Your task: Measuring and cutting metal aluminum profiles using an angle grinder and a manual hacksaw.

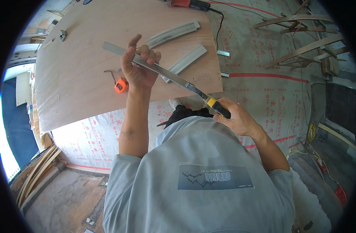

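Observation:
My left hand (139, 72), raised over the plywood board, pinches a long, thin silvery metal strip (168, 73) with one finger lifted. The strip slants from the upper left down toward my right hand (240, 118). That hand is closed round the yellow-and-black handle of a tool (218, 107) that looks like a utility knife. Its dark front part meets the strip's lower end; the exact contact is too small to make out. Beside my left forearm, an orange tape measure (121, 85) lies on the board. Two lengths of silvery metal profile (189, 59) (174, 32) rest farther right.
The plywood board (80, 81) has its near edge in front of me. A red-and-black power tool (187, 4) with a cord lies at its far edge. Wooden frames (302, 52) stand at the right on printed floor sheeting (263, 93). Wooden strips (38, 173) lie at lower left.

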A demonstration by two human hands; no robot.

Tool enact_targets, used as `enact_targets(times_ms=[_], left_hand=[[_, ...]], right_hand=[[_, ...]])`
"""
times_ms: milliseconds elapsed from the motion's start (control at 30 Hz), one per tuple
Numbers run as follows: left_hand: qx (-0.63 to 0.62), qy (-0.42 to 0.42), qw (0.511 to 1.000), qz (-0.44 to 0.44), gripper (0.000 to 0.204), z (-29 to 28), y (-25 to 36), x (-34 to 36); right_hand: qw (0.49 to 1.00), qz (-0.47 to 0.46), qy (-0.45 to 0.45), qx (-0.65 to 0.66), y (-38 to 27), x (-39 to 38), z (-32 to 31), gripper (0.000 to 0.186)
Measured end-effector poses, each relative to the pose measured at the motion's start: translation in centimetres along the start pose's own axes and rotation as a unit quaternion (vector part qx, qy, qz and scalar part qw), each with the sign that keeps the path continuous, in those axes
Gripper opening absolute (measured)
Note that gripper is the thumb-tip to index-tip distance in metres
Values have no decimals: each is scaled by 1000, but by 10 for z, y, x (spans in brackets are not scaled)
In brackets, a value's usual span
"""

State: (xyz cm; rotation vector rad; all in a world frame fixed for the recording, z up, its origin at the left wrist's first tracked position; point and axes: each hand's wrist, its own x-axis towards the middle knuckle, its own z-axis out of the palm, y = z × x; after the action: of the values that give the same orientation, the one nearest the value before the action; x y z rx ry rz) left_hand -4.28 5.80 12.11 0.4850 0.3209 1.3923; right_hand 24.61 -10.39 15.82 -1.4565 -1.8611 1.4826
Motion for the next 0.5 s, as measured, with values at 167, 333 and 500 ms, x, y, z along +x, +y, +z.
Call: enact_targets(times_ms=[167,333,500], left_hand=[[-27,-5,1000,-3,48,-1,-1,0],[-57,-7,998,-5,43,-4,0,1],[-39,14,999,3,45,-4,-1,0]], right_hand=[[1000,-12,0,5,3,2,-1,31],[1000,-11,6,22,2,2,-2,29],[1000,-6,2,0,2,4,-4,29]])
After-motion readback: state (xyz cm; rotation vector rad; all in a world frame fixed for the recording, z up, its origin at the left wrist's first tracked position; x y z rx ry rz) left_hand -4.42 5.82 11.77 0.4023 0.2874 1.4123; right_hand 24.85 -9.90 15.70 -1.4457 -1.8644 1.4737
